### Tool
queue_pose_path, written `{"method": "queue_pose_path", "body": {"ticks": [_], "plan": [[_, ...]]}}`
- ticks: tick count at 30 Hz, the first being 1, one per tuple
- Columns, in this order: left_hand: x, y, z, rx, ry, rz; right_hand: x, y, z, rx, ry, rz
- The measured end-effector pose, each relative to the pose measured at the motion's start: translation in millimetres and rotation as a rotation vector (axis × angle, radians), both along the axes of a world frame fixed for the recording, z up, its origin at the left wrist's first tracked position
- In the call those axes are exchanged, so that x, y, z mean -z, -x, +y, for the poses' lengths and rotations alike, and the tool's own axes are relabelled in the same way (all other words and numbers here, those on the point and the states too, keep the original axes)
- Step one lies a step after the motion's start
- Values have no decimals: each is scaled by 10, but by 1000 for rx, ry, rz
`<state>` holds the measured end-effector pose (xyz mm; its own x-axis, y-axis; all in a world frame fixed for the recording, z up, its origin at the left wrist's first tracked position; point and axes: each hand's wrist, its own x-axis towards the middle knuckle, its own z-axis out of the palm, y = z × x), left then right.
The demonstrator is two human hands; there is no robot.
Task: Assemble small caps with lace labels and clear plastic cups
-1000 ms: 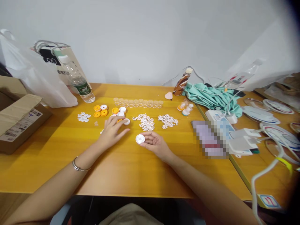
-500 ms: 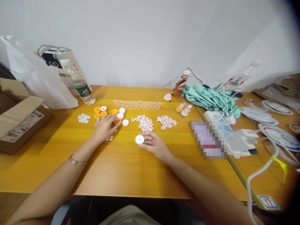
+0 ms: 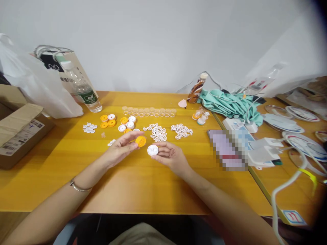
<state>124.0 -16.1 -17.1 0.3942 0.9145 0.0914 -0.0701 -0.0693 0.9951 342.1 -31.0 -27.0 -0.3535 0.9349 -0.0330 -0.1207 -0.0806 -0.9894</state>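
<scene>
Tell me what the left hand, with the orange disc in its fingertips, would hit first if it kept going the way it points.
The left hand points right, toward the other hand. Its orange disc would likely first meet the white disc held by the right hand, just beside it; depth between them is unclear.

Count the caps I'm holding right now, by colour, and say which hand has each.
orange cap, in the left hand: 1
white cap, in the right hand: 1
Total: 2
</scene>
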Motion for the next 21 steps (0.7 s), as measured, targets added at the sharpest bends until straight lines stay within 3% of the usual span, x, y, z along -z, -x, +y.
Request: {"method": "queue_pose_path", "body": {"ticks": [15,21], "plan": [[-4,-96,-72,51,-240,126,-5,20,-47,38,-25,-25],[20,-119,-100,52,-199,115,4,28,-52,38,-29,-23]]}}
